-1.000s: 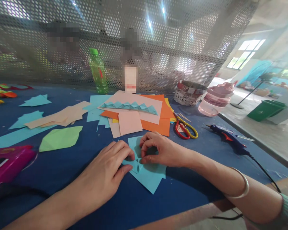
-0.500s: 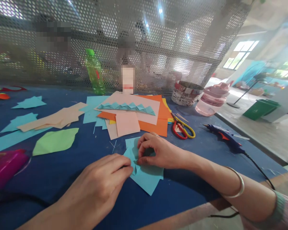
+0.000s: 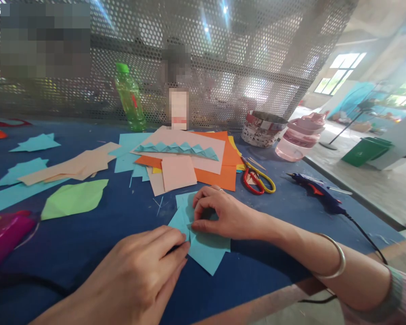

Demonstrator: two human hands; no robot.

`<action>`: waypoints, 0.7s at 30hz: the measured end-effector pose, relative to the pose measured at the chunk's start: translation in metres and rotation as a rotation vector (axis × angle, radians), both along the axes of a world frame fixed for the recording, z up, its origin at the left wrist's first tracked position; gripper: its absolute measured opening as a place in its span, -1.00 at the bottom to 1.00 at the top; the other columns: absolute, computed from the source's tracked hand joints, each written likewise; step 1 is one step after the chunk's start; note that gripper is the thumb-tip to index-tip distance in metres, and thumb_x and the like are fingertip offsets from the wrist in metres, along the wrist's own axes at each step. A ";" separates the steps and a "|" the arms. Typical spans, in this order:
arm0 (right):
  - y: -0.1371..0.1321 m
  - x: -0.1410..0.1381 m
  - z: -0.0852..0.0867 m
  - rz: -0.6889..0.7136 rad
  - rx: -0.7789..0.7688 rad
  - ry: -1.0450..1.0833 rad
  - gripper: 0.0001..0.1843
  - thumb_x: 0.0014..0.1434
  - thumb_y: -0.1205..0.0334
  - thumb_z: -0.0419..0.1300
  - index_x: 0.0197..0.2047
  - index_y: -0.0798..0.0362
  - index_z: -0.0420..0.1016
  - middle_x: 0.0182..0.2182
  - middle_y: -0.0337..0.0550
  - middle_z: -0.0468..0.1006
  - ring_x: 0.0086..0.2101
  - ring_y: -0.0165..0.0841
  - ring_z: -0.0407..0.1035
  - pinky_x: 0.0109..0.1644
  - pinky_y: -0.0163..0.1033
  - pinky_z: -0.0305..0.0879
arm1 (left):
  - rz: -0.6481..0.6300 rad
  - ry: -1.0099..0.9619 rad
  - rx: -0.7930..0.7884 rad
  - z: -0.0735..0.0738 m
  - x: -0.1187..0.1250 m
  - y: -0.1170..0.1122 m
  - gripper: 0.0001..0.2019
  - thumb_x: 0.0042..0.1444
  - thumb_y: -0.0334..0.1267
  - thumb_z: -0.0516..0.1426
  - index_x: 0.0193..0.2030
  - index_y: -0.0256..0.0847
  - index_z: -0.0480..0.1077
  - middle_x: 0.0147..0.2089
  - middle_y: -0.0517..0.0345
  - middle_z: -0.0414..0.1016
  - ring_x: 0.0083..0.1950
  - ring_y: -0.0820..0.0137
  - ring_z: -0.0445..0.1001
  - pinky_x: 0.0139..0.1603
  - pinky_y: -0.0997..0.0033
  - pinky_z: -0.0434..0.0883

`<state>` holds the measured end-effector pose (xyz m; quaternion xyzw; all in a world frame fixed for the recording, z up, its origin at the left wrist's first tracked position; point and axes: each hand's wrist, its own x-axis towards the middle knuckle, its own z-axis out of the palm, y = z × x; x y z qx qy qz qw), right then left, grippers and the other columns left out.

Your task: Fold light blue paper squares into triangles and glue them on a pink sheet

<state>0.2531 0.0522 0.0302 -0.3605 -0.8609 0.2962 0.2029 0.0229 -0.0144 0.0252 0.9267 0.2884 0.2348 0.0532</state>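
Observation:
Light blue paper (image 3: pixel 209 255) lies on the table in front of me, with a folded layer over flat sheets. My left hand (image 3: pixel 149 259) is closed at its lower left edge, fingers together and fingertips on the fold. From the right, my right hand (image 3: pixel 219 212) curls over the same paper, thumb and fingertips pinching the folded part close to the left fingertips. The exact grip is partly hidden by the fingers. Beyond my hands, a strip of folded blue triangles (image 3: pixel 179 150) rests on a pale pink sheet (image 3: pixel 209 141), and a small pink square (image 3: pixel 179 174) lies nearer.
Red and yellow scissors (image 3: pixel 257 178) lie right of orange paper (image 3: pixel 225 178). A dark blue glue gun (image 3: pixel 320 194) is farther right; a magenta tool (image 3: pixel 10 234) is at left. A green bottle (image 3: pixel 131 99), woven basket (image 3: pixel 262 129) and pink jug (image 3: pixel 301 137) stand behind.
My left hand has shifted slightly right and down along the fold, and the blue paper's left corner spreads a little farther left. The right hand stays nearly still.

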 end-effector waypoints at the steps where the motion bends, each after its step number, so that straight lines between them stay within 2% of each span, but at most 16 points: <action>1: 0.000 0.000 0.000 -0.006 0.004 -0.002 -0.86 0.21 0.29 0.43 -0.34 0.09 0.57 -0.13 -0.12 0.53 -0.11 -0.34 0.45 0.05 -0.17 0.36 | -0.005 -0.005 -0.002 0.000 0.000 0.000 -0.73 0.39 -0.46 0.00 -0.18 -0.17 0.52 -0.22 0.11 0.56 -0.25 0.36 0.57 -0.24 0.37 0.55; 13: -0.001 -0.002 -0.002 -0.020 0.024 -0.012 -0.85 0.20 0.26 0.45 -0.33 0.08 0.58 -0.14 -0.12 0.51 -0.10 -0.31 0.43 0.05 -0.15 0.36 | -0.003 -0.010 0.005 0.000 0.001 0.001 -0.72 0.38 -0.47 -0.01 -0.13 -0.17 0.53 -0.21 0.11 0.58 -0.23 0.36 0.58 -0.23 0.37 0.53; 18: 0.000 -0.002 -0.001 -0.020 0.013 -0.019 -0.85 0.19 0.27 0.46 -0.33 0.08 0.58 -0.14 -0.12 0.51 -0.10 -0.31 0.43 0.06 -0.16 0.37 | 0.035 -0.070 0.107 0.001 0.002 0.002 -0.73 0.40 -0.47 -0.01 -0.02 -0.23 0.52 -0.20 0.09 0.60 -0.25 0.35 0.59 -0.25 0.36 0.52; 21: 0.000 -0.002 -0.001 -0.011 0.019 -0.014 -0.87 0.20 0.29 0.44 -0.32 0.09 0.59 -0.14 -0.12 0.51 -0.10 -0.32 0.43 0.06 -0.15 0.37 | 0.043 -0.009 0.157 0.000 0.003 0.002 -0.68 0.42 -0.45 -0.06 0.07 -0.21 0.50 -0.15 0.06 0.60 -0.24 0.34 0.59 -0.29 0.36 0.52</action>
